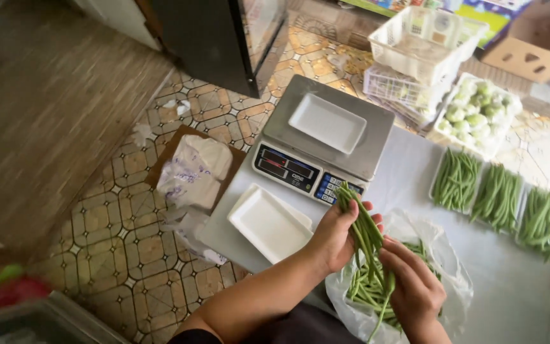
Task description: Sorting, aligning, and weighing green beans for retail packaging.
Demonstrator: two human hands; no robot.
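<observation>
green beans (367, 236), upright bunch, above bag

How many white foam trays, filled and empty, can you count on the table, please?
Empty white foam trays: 2, one on the scale, and a stack beside the scale counted as one.
White foam trays filled with green beans: 3.
Total: 5

Patterned brown-and-cream floor tiles (135, 255) meet a woven mat (46, 108) on the left. A dark cabinet (214, 38) stands at the top. Daylight brightens the pale desk (510, 280) on the right.
</observation>
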